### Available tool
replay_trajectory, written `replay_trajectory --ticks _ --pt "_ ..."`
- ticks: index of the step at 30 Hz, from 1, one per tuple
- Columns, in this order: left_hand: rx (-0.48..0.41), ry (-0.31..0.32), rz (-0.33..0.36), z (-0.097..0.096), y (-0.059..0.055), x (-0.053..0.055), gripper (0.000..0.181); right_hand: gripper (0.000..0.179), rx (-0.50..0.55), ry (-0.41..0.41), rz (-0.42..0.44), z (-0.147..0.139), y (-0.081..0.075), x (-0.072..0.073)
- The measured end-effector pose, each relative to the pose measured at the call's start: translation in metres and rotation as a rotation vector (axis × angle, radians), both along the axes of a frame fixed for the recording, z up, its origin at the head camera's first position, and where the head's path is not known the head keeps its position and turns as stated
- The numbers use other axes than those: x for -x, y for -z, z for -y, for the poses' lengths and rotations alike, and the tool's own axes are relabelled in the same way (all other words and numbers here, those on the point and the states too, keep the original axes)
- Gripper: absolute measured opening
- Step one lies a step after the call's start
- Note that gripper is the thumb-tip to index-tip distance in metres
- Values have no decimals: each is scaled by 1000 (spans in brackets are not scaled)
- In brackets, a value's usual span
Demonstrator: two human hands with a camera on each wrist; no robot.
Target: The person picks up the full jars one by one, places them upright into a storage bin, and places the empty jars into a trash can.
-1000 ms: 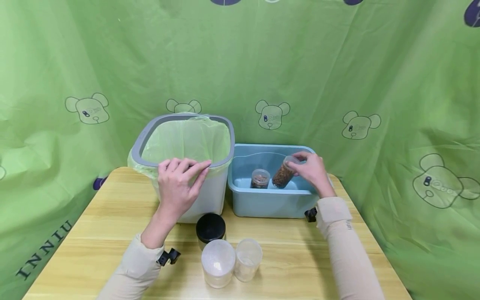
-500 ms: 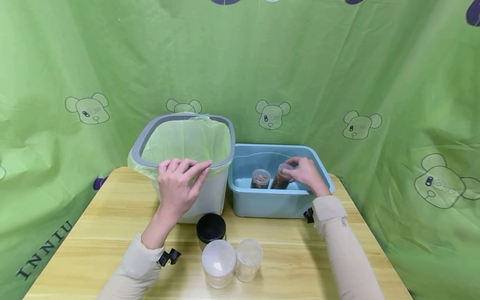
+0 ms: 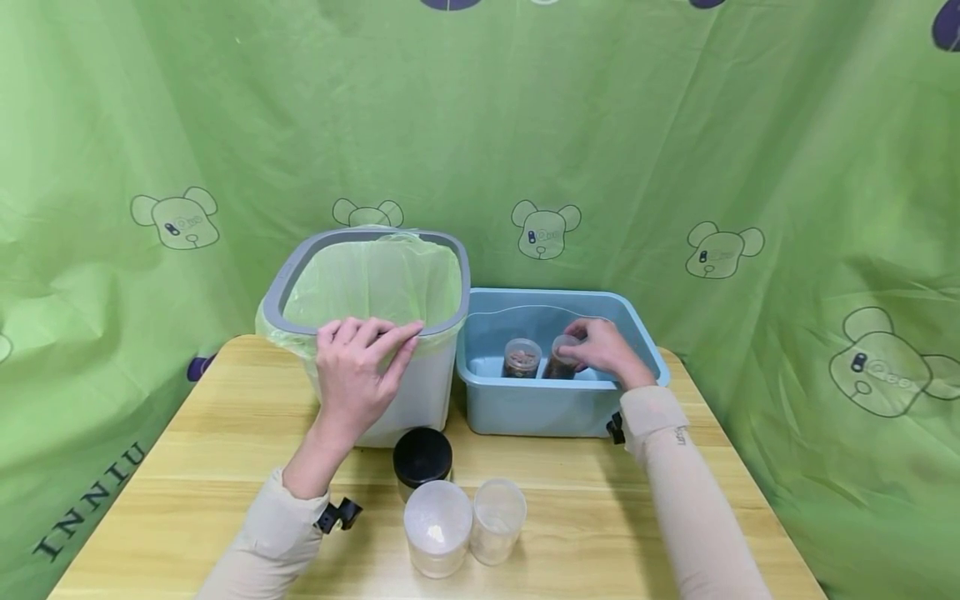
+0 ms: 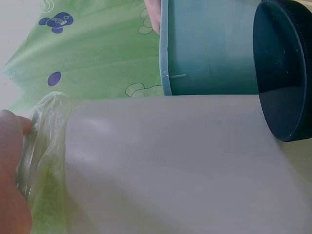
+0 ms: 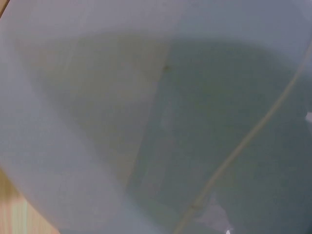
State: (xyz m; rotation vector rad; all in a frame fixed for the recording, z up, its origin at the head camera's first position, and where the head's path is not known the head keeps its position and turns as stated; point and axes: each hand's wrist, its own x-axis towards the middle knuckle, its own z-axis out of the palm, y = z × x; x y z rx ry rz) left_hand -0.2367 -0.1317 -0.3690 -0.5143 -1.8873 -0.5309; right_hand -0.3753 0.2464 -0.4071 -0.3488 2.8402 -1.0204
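Observation:
In the head view, my left hand (image 3: 356, 375) grips the near rim of a white trash bin (image 3: 408, 400) with a grey rim and a thin green liner bag (image 4: 51, 161). My right hand (image 3: 606, 352) reaches into a light blue plastic basin (image 3: 540, 412) and holds a clear jar (image 3: 564, 343) of brown contents by its top. That jar stands nearly upright beside a second clear jar (image 3: 521, 358) with brown bits in it. The basin's front wall hides the bottoms of both. Only the basin's wall and a pale line show in the right wrist view.
A black-lidded jar (image 3: 422, 456), a wide clear jar (image 3: 438, 527) and a narrower clear jar (image 3: 497, 521) stand close together on the wooden table (image 3: 592, 508), in front of the bin. A green printed cloth (image 3: 630, 150) hangs behind and at the sides.
My right hand has moved left and down into the basin, bringing its tilted jar close to upright beside the other one. The left hand keeps its place on the bin rim.

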Motion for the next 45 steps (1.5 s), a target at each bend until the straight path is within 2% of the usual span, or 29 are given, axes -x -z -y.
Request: replay_trajectory --ticks 13,23,31,38,45 --pt "-9 -5 4 0 -2 -1 20 43 -88 -87 25 2 1 1" --pt "-21 -5 -6 1 2 -1 23 44 -197 -145 40 6 5 2" --pt "-14 -3 13 -1 0 -3 23 44 -174 -112 92 4 6 0" --pt "-18 0 4 -2 0 -2 24 47 -221 -123 47 2 6 -1" --pt "-24 5 -39 -2 2 0 21 55 -208 -135 37 0 2 -2"
